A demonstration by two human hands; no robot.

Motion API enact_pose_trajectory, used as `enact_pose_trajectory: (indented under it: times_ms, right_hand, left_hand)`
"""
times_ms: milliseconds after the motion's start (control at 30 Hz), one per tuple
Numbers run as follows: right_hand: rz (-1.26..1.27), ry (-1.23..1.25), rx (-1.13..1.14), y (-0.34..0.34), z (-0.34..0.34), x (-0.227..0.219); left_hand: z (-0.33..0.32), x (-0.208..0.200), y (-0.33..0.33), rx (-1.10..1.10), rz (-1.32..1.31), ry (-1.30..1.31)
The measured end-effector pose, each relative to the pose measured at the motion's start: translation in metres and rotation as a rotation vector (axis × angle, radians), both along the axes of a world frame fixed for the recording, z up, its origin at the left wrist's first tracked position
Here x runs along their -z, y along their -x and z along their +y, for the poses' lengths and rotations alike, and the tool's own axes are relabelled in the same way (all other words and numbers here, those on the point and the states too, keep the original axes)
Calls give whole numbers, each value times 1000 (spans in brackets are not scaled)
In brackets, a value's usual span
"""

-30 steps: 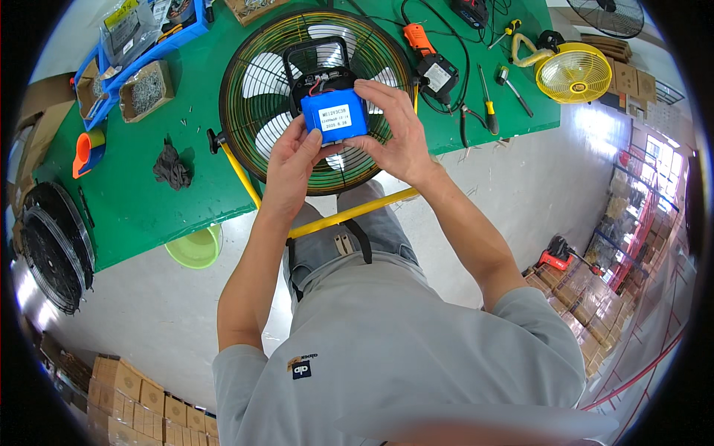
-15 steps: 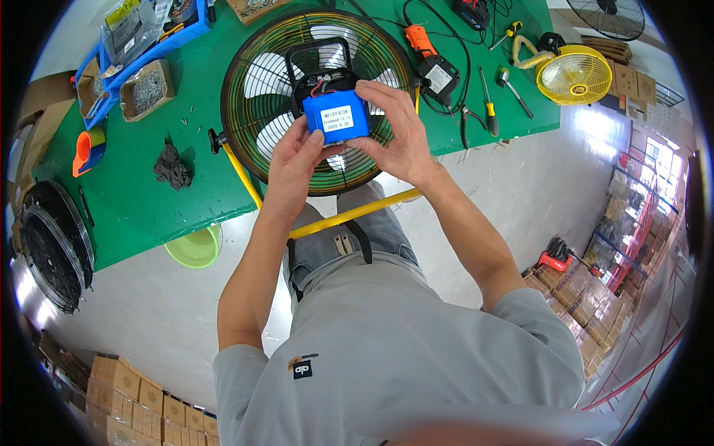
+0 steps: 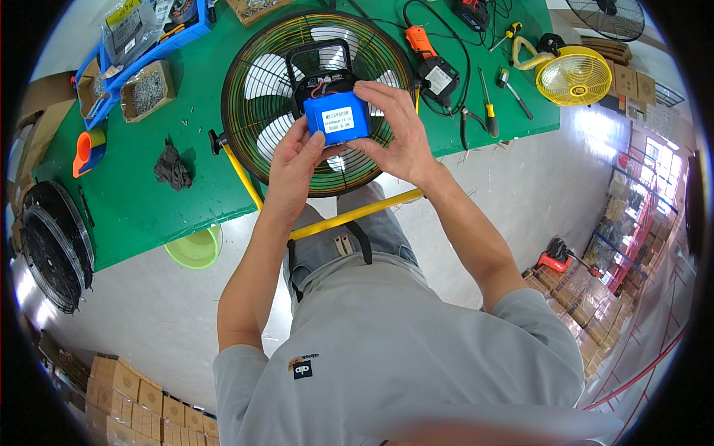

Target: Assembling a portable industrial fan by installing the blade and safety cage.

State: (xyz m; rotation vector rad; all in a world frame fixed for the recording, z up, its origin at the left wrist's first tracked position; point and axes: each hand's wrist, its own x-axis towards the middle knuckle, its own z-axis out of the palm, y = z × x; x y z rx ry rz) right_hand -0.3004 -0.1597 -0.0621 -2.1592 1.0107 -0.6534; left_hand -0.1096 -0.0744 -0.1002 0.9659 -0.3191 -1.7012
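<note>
A blue battery pack (image 3: 318, 120) with a white printed label sits between both my hands, above a large round fan (image 3: 245, 126) with white blades and a wire grille. My left hand (image 3: 295, 152) grips the pack's lower left corner, thumb on its front face. Around the right side curls my right hand (image 3: 398, 134), fingers on the top right corner and thumb near the bottom edge. Red and dark wires run from the pack's top to a black housing (image 3: 321, 79) with a handle frame on the fan. The pack's back is hidden.
On the green table (image 3: 201, 149) lie a dark rag (image 3: 172, 167), a carton of screws (image 3: 147, 91), an orange-and-black power tool (image 3: 431, 63), pliers (image 3: 464, 126) and a screwdriver (image 3: 489, 104). The fan's yellow stand tube (image 3: 357, 214) crosses before my waist. A green basin (image 3: 195, 247) stands below the table edge.
Almost nothing differs. Both hands keep the same hold on the battery pack, which has tilted or shifted only very slightly.
</note>
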Motion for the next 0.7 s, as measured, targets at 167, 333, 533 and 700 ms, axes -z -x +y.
enact_pose_trajectory:
  times_ms: [167, 333, 533, 700]
  right_hand:
    - [-5, -15, 5, 0, 0, -1]
    - [2, -7, 4, 0, 0, -1]
    - [14, 8, -5, 2, -2, 3]
    - [17, 6, -24, -2, -7, -4]
  left_hand:
    - [0, 0, 0, 3, -3, 5]
    - [-1, 0, 0, 11, -14, -10]
    - [-2, 0, -1, 24, -44, -6]
    - [-2, 2, -1, 15, -36, 4]
